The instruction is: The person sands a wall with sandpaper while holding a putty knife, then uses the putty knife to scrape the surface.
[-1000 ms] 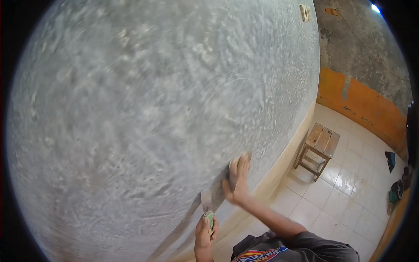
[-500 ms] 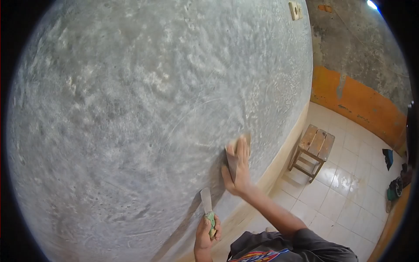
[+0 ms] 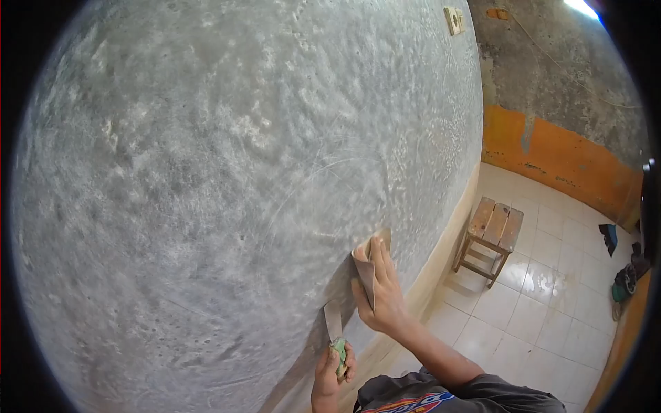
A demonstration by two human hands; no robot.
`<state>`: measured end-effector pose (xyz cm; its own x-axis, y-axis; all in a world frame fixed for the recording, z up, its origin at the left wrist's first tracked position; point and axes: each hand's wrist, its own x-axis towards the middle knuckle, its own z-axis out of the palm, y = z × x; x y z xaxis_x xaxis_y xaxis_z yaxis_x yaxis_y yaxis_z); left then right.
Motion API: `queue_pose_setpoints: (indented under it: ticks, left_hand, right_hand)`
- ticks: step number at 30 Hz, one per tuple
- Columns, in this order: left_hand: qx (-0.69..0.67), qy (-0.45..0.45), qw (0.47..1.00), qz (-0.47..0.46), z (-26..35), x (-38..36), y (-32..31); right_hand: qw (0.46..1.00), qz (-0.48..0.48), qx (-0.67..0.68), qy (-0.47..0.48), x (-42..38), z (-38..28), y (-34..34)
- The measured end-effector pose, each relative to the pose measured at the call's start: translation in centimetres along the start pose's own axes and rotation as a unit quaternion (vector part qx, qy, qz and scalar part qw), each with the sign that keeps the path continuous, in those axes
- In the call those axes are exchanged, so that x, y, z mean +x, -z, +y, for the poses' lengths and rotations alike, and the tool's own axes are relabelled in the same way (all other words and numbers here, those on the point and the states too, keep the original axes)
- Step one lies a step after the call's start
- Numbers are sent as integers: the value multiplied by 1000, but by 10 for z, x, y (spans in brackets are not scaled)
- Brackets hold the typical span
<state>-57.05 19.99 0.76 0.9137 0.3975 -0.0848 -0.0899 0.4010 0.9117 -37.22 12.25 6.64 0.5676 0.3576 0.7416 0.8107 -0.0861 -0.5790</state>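
Observation:
A grey plastered wall (image 3: 227,172) fills most of the view. My right hand (image 3: 381,292) presses a folded sheet of sandpaper (image 3: 365,265) flat against the wall's lower part. Below it, my left hand (image 3: 330,372) grips a putty knife (image 3: 335,330) by its green handle, with the metal blade pointing up close to the wall. The two hands are a short way apart.
A small wooden stool (image 3: 490,237) stands on the white tiled floor (image 3: 551,303) by the wall's base. The far wall (image 3: 551,151) has an orange lower band. A light switch (image 3: 453,19) sits high on the plastered wall. Dark items (image 3: 623,275) lie at the right edge.
My right hand slid the sandpaper up the wall, then back down a little. The left hand with the putty knife shifted slightly lower. The view has turned a bit to the right.

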Motion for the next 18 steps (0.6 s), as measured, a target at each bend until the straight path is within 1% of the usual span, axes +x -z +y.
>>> queue_pose_setpoints:
  ticks: [2, 4, 6, 9, 12, 14, 16, 18]
  left_hand:
    - [1, 4, 1000, -3, 1, 2, 4]
    - [-15, -1, 999, -42, 1, 4, 6]
    - [-16, 7, 999, -41, 2, 5, 6]
    - [-13, 10, 999, -41, 3, 9, 7]
    - [-15, 11, 999, -50, 0, 13, 8]
    - [-20, 9, 998, -61, -1, 18, 5]
    - [-4, 9, 1000, -29, -1, 23, 1]
    - [-5, 5, 1000, -16, -4, 27, -3]
  right_hand:
    - [1000, -5, -8, 16, 3, -3, 2]
    - [1000, -4, -20, 11, 13, -3, 8]
    - [1000, 5, -6, 4, 18, -11, 11]
    - [1000, -11, 21, 7, -10, -8, -2]
    - [1000, 2, -18, 24, 11, 6, 5]
    - [1000, 6, -16, 16, 27, 13, 11]
    - [1000, 12, -2, 10, 36, 18, 14]
    - [1000, 16, 8, 19, -3, 44, -16]
